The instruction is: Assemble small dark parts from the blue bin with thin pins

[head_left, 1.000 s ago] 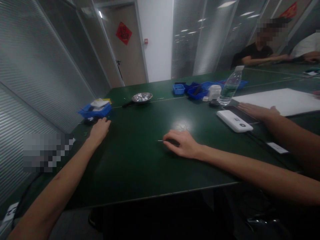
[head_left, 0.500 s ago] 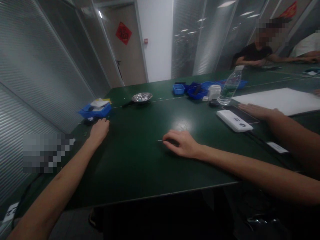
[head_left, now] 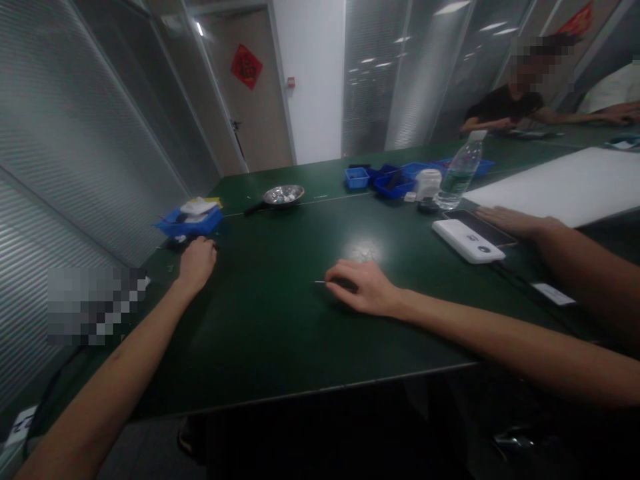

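My right hand [head_left: 367, 290] rests low on the green table, thumb and forefinger pinched on a thin pale stick [head_left: 319, 282] whose tip points left. Its kind is too small to tell. At the left, my left hand [head_left: 197, 264] is curled down near the table, just in front of the blue tray [head_left: 183, 230]. A small dark thing shows by its fingertips; what the fingers hold is unclear. White and yellow packets [head_left: 201, 207] lie in that tray. A small dark object [head_left: 176, 244] sits beside the hand.
Farther back stands a metal pan [head_left: 284, 195] with small items in it. Blue baskets [head_left: 357, 178], a white jar [head_left: 428, 185] and a water bottle [head_left: 461, 170] stand back right. Beside a power bank [head_left: 467, 241] and phone [head_left: 483, 227] lies another person's hand [head_left: 517, 221].
My left hand has turned slightly, and a dark thing now shows by its fingertips. My right hand and the stick stay in place.
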A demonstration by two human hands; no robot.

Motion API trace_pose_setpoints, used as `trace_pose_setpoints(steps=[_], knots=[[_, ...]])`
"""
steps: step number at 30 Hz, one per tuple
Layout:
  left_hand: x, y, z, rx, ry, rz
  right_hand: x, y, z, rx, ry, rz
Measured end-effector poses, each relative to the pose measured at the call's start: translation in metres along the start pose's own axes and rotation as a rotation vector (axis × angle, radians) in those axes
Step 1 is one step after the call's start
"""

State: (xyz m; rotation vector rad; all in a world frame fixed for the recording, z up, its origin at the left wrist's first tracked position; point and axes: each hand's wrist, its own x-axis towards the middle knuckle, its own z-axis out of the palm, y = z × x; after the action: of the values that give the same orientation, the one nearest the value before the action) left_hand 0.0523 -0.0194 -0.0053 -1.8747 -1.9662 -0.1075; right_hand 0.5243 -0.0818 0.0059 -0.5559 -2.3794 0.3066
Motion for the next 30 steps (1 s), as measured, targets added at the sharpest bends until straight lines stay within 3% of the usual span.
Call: trace_pose_setpoints(steps=[12, 30], knots=[[0.0017, 0.0037, 0.0043, 0.017, 0.004, 0.071, 0.0008, -0.0014, -0.0011, -0.012, -0.003, 0.004], [0.0011, 0.0101, -0.0037, 0.046, -0.029, 0.034, 0.0009, -0.0001, -0.0012, -0.011, -0.007, -0.005]])
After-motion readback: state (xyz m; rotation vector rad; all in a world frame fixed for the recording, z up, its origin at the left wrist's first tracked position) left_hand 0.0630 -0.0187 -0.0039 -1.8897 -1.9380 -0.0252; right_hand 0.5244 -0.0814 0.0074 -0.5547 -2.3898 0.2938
